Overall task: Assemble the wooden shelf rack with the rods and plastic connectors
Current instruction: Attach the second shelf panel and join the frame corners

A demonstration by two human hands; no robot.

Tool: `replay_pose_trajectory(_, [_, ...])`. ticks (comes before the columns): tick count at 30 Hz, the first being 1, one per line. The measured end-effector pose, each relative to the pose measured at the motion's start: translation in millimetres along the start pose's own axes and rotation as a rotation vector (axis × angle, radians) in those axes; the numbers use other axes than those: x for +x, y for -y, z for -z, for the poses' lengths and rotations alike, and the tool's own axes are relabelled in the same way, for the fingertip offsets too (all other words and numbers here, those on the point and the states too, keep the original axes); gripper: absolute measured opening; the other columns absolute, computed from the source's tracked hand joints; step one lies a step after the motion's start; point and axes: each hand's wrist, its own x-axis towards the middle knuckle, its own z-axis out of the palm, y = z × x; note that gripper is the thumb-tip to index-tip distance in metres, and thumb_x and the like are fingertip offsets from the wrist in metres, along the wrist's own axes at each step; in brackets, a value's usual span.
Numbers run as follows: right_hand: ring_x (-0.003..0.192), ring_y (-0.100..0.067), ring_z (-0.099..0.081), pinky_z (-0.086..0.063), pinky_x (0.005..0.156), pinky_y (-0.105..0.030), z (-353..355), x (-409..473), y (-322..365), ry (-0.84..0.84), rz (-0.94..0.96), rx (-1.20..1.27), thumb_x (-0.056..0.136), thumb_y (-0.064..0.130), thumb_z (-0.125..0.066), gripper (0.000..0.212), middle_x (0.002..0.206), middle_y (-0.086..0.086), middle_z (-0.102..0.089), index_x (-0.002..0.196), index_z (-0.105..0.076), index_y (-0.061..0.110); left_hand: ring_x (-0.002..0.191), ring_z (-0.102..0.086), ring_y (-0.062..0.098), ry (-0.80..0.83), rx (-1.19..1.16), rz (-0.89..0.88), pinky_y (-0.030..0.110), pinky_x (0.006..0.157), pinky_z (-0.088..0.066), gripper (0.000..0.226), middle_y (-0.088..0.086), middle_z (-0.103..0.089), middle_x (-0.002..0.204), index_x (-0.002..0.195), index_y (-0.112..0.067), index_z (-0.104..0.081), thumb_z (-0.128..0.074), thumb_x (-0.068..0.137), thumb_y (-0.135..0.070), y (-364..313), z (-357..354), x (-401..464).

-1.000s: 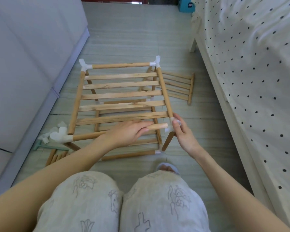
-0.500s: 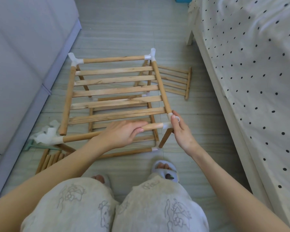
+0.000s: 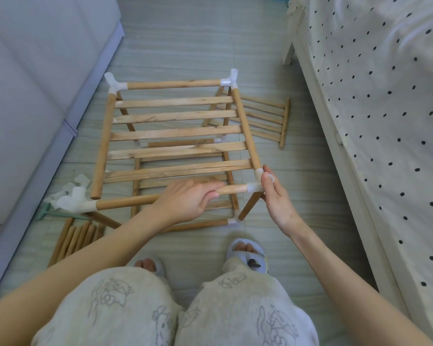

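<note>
Head view – left hand [image 3: 185, 203] gripping front rod [image 3: 125, 202], right hand [image 3: 278, 198] pinching corner connector [image 3: 256, 184]

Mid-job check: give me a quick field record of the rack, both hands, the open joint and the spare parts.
rack: slatted top shelf raised on legs over a lower shelf
left hand: grips the near front rod
right hand: holds the near-right connector
open joint: left side rod ends free, just short of the near-left connector
spare rods: bundled on the floor, near left
spare slat panel: flat on the floor beside the bed
</note>
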Motion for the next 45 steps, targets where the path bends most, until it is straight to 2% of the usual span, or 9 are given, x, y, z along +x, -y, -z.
replay_pose_trajectory(12, [0.140, -0.012, -0.026, -0.023, 0.116, -0.036, -5.2, -3.0, 3.0, 0.056, -0.007, 0.013, 0.099, 0.046, -0.021, 0.054, 0.154, 0.002, -0.026, 0.148, -0.022, 0.023, 0.092, -0.061, 0.023, -0.026, -0.035, -0.036, 0.035, 0.071, -0.047, 0.036, -0.001, -0.065, 0.113, 0.132, -0.033, -0.045, -0.030, 0.100, -0.038, -8.1, -3.2, 0.1])
replay_pose_trajectory(16, [0.111, -0.021, -0.057, -0.047, 0.087, -0.028, 6.6, 13.6, 10.8, 0.010, -0.121, 0.240, 0.100, 0.048, -0.009, 0.057, 0.125, -0.013, -0.059, 0.128, -0.049, 0.020, 0.079, -0.058, 0.014, 0.021, -0.112, -0.013, 0.024, 0.057, -0.035, 0.031, -0.009, -0.062, 0.089, 0.110, -0.029, -0.055, -0.032, 0.097, -0.046, -3.0, 2.6, 2.2])
replay_pose_trajectory(20, [0.113, -0.031, -0.058, -0.048, 0.094, -0.044, 7.7, 35.8, 20.9, -0.022, -0.229, 0.424, 0.099, 0.052, -0.012, 0.059, 0.116, -0.011, -0.060, 0.133, -0.044, 0.016, 0.063, -0.047, 0.002, 0.137, -0.161, -0.001, 0.022, 0.053, -0.031, 0.026, -0.013, -0.049, 0.067, 0.084, -0.037, -0.046, -0.032, 0.090, -0.058, 7.4, 10.4, 0.3])
replay_pose_trajectory(23, [0.108, -0.031, -0.060, -0.045, 0.098, -0.049, -5.1, 52.8, 28.7, 0.029, -0.311, 0.484, 0.098, 0.054, -0.017, 0.056, 0.113, -0.013, -0.060, 0.110, -0.056, 0.016, 0.060, -0.042, 0.003, 0.147, -0.132, -0.014, 0.027, 0.055, -0.028, 0.036, -0.016, -0.044, 0.063, 0.072, -0.043, -0.036, -0.018, 0.077, -0.072, 15.4, 12.1, -1.8])
replay_pose_trajectory(28, [0.073, -0.020, -0.062, -0.054, 0.072, -0.033, -15.1, 71.2, 33.8, 0.091, -0.359, 0.510, 0.096, 0.055, -0.031, 0.048, 0.086, -0.004, -0.064, 0.100, -0.059, 0.016, 0.078, -0.060, 0.025, 0.028, -0.031, -0.043, 0.031, 0.058, -0.028, 0.065, -0.007, -0.052, 0.068, 0.090, -0.030, -0.051, -0.005, 0.071, -0.072, 16.1, 4.9, 0.6])
replay_pose_trajectory(30, [0.067, -0.019, -0.061, -0.052, 0.065, -0.030, -16.3, 71.7, 30.4, 0.070, -0.357, 0.511, 0.097, 0.050, -0.036, 0.041, 0.080, -0.004, -0.062, 0.098, -0.059, 0.016, 0.080, -0.061, 0.025, 0.023, -0.031, -0.062, 0.031, 0.058, -0.030, 0.061, -0.007, -0.048, 0.070, 0.084, -0.029, -0.042, 0.000, 0.070, -0.071, 13.1, 1.7, 2.4])
replay_pose_trajectory(34, [0.068, -0.018, -0.058, -0.047, 0.063, -0.027, -16.4, 72.7, 24.8, 0.074, -0.311, 0.491, 0.098, 0.039, -0.039, 0.032, 0.080, -0.004, -0.060, 0.090, -0.060, 0.016, 0.081, -0.060, 0.026, 0.110, -0.070, -0.061, 0.033, 0.058, -0.036, 0.061, 0.000, -0.060, 0.082, 0.085, -0.026, -0.033, 0.004, 0.067, -0.071, 10.7, 0.5, 8.2])
replay_pose_trajectory(40, [0.064, -0.013, -0.062, -0.049, 0.062, -0.027, -13.2, 72.2, 23.5, 0.123, -0.255, 0.466, 0.098, 0.029, -0.043, 0.021, 0.081, -0.002, -0.061, 0.094, -0.058, 0.014, 0.074, -0.060, 0.027, 0.109, 0.041, -0.066, 0.027, 0.043, -0.012, 0.058, -0.002, -0.061, 0.080, 0.083, -0.026, -0.026, 0.010, 0.068, -0.069, 5.5, -4.5, 7.9])
replay_pose_trajectory(45, [0.067, -0.016, -0.065, -0.053, 0.059, -0.026, -8.1, 78.5, 32.4, 0.172, -0.231, 0.406, 0.098, 0.026, -0.045, 0.017, 0.088, -0.002, -0.062, 0.102, -0.058, 0.017, 0.077, -0.062, 0.027, 0.019, 0.104, -0.069, 0.032, 0.048, -0.019, 0.064, 0.000, -0.067, 0.086, 0.093, -0.026, -0.041, 0.004, 0.075, -0.068, 4.5, -2.7, 10.6])
